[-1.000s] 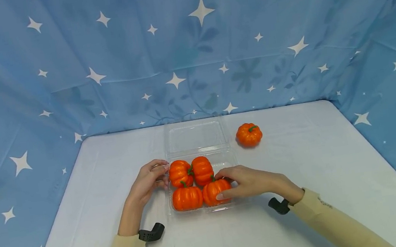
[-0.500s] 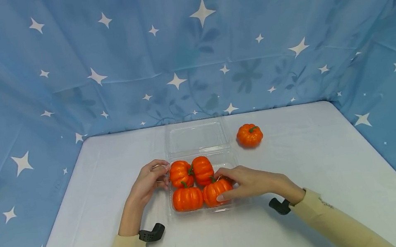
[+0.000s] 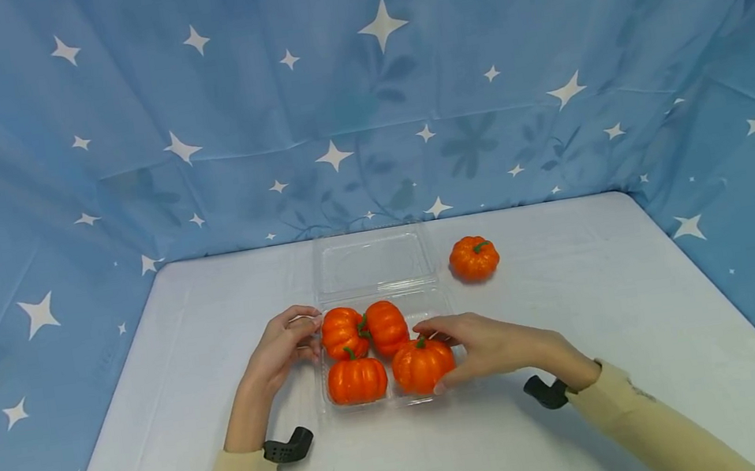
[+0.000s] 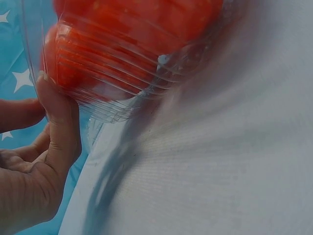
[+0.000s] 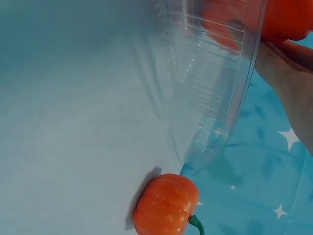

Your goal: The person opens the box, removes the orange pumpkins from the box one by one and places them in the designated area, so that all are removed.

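Observation:
A clear plastic clamshell box (image 3: 429,304) lies with its lid (image 3: 373,260) folded back. Inside are several small orange pumpkins with green stems, among them a back-left pumpkin (image 3: 343,333), a back-middle pumpkin (image 3: 386,328) and a front-left pumpkin (image 3: 357,381). My right hand (image 3: 481,345) grips the front-right pumpkin (image 3: 423,366) between thumb and fingers; in the right wrist view this pumpkin (image 5: 288,17) shows above the box rim. My left hand (image 3: 285,347) pinches the box's left rim, thumb against the ribbed wall (image 4: 107,83) in the left wrist view.
One more pumpkin (image 3: 474,258) sits on the white table (image 3: 569,274), right of the lid; it also shows low in the right wrist view. A blue star-patterned curtain (image 3: 361,110) hangs behind the table and along its sides.
My right hand has shifted right with the front-right pumpkin, which has risen and turned, opening a gap beside the front-left one. The left hand stays at the box rim.

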